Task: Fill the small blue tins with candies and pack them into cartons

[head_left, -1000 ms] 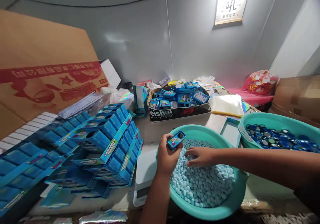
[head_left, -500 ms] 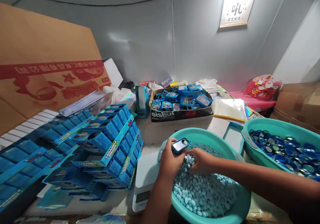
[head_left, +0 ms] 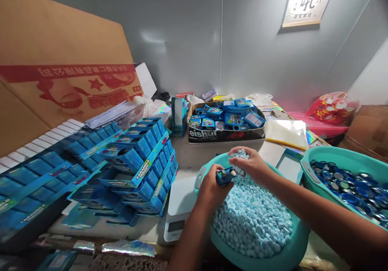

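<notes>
My left hand [head_left: 214, 188] is closed round a small blue candy box [head_left: 223, 177], tilted so its round hole faces right, with pale candy showing at the opening. Cupped beside it, my right hand [head_left: 250, 162] holds a heap of pale blue candies [head_left: 241, 154] above the left hand's box. Both hands are over a turquoise basin [head_left: 298, 248], which is filled with loose pale blue candies [head_left: 254, 218]. A white scale [head_left: 182, 200] stands just left of the basin, partly behind my left forearm.
Stacked display trays of blue boxes [head_left: 142, 170] stand at left, before a large cardboard carton [head_left: 72, 49]. At the back, a black open carton [head_left: 224, 135] holds more blue boxes. A second turquoise basin [head_left: 309, 158] on the right contains shiny blue and silver discs [head_left: 348, 186].
My right hand has risen out of the candy pile with a handful and is now next to the box's hole. The box in my left hand has tipped to the right. The view has shifted slightly.
</notes>
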A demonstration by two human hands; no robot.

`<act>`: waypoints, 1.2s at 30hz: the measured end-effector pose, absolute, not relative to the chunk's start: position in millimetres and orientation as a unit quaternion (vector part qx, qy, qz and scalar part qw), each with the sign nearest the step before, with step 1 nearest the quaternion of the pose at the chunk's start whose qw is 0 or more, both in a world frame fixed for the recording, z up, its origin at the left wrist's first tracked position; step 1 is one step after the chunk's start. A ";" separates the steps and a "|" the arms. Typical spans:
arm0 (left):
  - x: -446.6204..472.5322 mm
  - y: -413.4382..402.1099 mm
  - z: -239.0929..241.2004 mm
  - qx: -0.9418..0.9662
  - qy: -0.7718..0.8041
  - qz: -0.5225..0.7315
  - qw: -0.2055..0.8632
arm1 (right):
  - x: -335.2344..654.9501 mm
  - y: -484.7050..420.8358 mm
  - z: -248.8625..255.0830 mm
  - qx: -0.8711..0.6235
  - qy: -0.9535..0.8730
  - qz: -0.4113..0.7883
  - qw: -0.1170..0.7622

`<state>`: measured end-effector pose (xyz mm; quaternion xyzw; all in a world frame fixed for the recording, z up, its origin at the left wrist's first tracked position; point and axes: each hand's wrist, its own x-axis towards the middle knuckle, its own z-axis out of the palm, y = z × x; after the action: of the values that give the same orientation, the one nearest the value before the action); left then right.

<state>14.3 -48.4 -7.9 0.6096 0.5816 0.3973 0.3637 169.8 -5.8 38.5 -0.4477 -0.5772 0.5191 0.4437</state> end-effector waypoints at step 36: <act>16.0 -52.8 -9.3 0.656 0.519 0.386 0.389 | 155.9 -9.3 20.1 -0.331 -0.394 0.618 0.594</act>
<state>16.0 -52.8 -9.3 0.6557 0.5195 0.3860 0.3889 155.9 -9.3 20.1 -0.3314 -0.3942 0.6177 0.5944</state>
